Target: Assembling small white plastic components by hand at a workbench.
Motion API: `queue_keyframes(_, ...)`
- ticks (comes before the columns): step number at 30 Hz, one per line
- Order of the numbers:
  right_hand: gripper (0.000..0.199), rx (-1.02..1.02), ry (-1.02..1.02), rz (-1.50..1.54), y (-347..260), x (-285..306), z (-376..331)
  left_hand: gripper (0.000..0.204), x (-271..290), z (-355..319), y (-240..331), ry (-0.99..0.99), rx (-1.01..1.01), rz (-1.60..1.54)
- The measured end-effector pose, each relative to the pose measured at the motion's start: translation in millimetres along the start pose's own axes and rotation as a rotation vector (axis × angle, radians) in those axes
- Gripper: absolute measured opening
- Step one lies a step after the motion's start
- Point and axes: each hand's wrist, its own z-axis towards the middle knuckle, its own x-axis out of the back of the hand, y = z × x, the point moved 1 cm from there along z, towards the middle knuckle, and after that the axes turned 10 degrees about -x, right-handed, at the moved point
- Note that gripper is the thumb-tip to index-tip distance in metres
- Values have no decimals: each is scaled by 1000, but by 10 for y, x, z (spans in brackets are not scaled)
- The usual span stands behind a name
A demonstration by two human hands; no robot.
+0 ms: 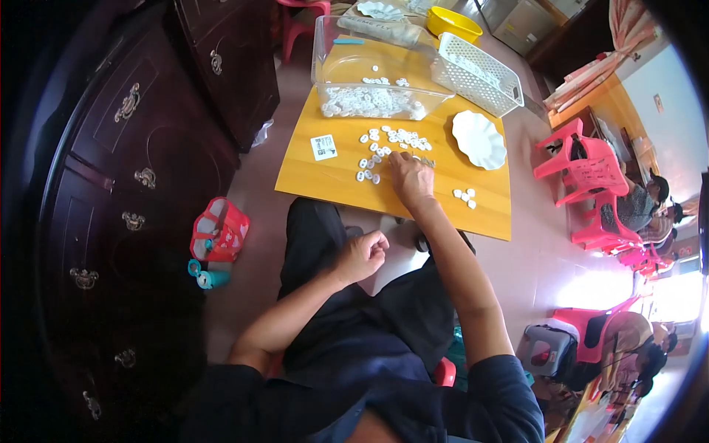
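Observation:
Small white oval pieces with dark marks [363,163] lie loosely scattered on the wooden table [325,177]. Among them, my right hand [410,179] reaches down with bent fingers at the tabletop; what the fingertips hold, if anything, is hidden. Over my lap, my left hand [360,256] is curled into a loose fist, apart from the table, and nothing shows in it. A separate little group of white pieces [471,195] lies to the right of my right hand. Beyond the scattered pieces, a clear plastic bin [436,103] holds a heap of similar pieces.
A scalloped white plate [480,140] and a white perforated basket [511,92] stand at the table's right. A printed card [323,147] lies left. Behind is a yellow basin [454,26]. Dark drawers [111,192] flank the left; a red bag [221,230] stands on the floor. Pink chairs [591,170] and people are right.

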Motion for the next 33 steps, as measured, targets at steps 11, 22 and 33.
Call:
queue_keyframes(11, 8, -182, 147, 516, -20, 343, -522, 15, 57, 51, 34, 91, 69, -50)
queue_keyframes(22, 15, -722, -346, 1582, 119, 130, -2142, 7, -138, 103, 256, -17, 224, -169)
queue_keyframes(33, 14, -771, -283, 1628, 337, 214, -2510, 7, -521, 118, 303, -149, 219, -96)
